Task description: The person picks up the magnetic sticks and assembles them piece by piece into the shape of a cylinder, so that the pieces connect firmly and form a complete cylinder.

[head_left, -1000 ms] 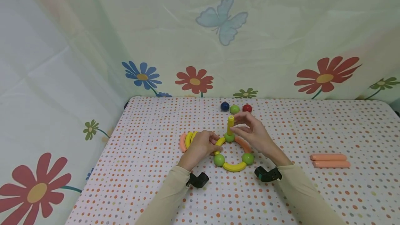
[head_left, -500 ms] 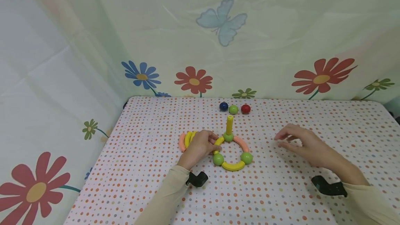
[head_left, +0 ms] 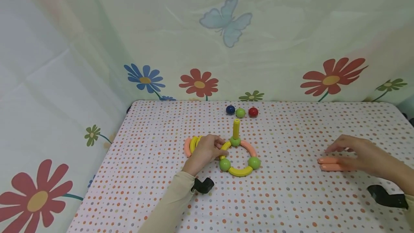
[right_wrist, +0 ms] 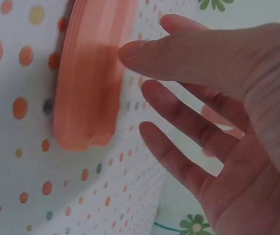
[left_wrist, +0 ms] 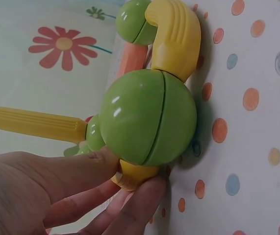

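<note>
A ring of curved pieces joined by green balls lies on the table. My left hand (head_left: 207,150) pinches its left yellow curved piece (left_wrist: 132,177) between thumb and fingers, right beside a large green ball (left_wrist: 147,117). The ring's other sides are an orange curved piece (head_left: 249,148) and a yellow curved piece (head_left: 240,171). From the far green ball (head_left: 235,142) a yellow straight rod (head_left: 236,129) stands upright. My right hand (head_left: 365,155) hovers at two orange straight rods (head_left: 328,160) lying side by side, its fingers spread and the thumb overlapping a rod in the right wrist view.
Blue (head_left: 230,110), green (head_left: 240,113) and red (head_left: 253,112) balls sit in a row behind the ring. Left of it, more curved pieces, orange (head_left: 187,147) and yellow (head_left: 193,144), lie partly behind the left hand. A patterned curtain (head_left: 278,46) hangs along the table's far edge.
My right hand has left the upright yellow rod, which stays standing, and moved right to the two orange rods. The left hand keeps its pinch on the ring.
</note>
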Action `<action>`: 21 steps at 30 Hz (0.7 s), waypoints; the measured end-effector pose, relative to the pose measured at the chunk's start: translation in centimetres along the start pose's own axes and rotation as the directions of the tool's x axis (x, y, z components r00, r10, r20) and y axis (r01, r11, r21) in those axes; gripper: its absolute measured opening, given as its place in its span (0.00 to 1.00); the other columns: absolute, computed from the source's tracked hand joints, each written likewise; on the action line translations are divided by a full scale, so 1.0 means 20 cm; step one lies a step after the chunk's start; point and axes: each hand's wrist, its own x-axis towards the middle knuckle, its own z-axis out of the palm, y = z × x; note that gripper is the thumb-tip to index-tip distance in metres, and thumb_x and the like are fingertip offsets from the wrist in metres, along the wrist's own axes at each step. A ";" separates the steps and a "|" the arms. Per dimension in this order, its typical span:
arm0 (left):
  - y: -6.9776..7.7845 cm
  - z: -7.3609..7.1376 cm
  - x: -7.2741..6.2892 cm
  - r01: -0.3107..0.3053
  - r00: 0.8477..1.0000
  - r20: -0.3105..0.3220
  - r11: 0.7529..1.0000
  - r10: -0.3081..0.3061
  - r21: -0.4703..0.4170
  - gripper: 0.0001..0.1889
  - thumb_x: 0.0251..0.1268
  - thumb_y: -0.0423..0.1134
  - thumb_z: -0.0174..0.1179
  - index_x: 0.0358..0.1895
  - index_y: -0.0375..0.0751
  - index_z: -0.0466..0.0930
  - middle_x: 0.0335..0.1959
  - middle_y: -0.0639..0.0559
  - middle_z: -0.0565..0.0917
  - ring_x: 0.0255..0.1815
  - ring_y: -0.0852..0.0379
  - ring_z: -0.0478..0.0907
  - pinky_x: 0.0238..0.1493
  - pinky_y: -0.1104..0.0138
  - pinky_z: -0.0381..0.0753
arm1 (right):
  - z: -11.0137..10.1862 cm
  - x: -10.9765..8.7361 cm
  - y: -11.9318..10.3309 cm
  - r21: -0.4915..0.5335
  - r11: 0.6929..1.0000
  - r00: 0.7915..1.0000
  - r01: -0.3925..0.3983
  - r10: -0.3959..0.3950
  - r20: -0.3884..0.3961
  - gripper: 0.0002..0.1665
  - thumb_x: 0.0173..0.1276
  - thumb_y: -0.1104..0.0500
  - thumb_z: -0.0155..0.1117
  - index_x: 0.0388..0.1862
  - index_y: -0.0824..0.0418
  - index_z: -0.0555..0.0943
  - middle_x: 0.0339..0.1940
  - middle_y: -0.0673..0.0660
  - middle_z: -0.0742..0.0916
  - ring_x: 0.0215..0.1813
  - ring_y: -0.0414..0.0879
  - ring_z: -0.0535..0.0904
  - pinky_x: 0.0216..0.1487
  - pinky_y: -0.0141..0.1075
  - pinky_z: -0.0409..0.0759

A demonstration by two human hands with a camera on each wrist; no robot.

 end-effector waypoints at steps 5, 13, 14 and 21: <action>0.00 0.00 0.01 0.032 0.999 0.002 0.999 -0.032 -0.031 0.17 0.60 0.30 0.77 0.52 0.34 0.87 0.35 0.51 0.81 0.32 0.60 0.78 0.31 0.70 0.84 | 0.02 0.01 0.06 -0.014 1.000 1.000 -0.007 0.007 -0.007 0.20 0.50 0.77 0.80 0.40 0.61 0.87 0.39 0.51 0.86 0.38 0.31 0.76 0.35 0.30 0.79; 0.01 0.01 0.01 0.049 0.999 -0.003 0.997 -0.049 -0.055 0.16 0.59 0.29 0.77 0.50 0.34 0.87 0.35 0.51 0.81 0.31 0.59 0.78 0.31 0.70 0.85 | 0.06 0.03 0.05 -0.023 0.998 0.996 0.055 -0.056 -0.068 0.17 0.52 0.75 0.80 0.39 0.64 0.87 0.38 0.53 0.86 0.35 0.30 0.75 0.33 0.32 0.80; 0.02 0.01 0.01 0.048 0.999 -0.001 0.997 -0.048 -0.060 0.16 0.59 0.29 0.77 0.50 0.33 0.87 0.35 0.51 0.81 0.31 0.59 0.78 0.31 0.70 0.85 | 0.07 0.04 0.04 -0.024 0.999 0.997 0.048 -0.050 -0.060 0.16 0.53 0.74 0.80 0.40 0.64 0.87 0.38 0.53 0.86 0.35 0.32 0.75 0.33 0.33 0.79; 0.01 0.00 0.01 0.026 1.000 -0.007 1.000 -0.026 -0.004 0.16 0.59 0.31 0.77 0.50 0.35 0.87 0.34 0.52 0.81 0.32 0.60 0.76 0.32 0.72 0.81 | 0.10 0.12 -0.10 -0.041 0.997 0.997 0.072 -0.072 0.000 0.17 0.54 0.69 0.81 0.43 0.64 0.87 0.37 0.52 0.83 0.35 0.44 0.76 0.35 0.40 0.78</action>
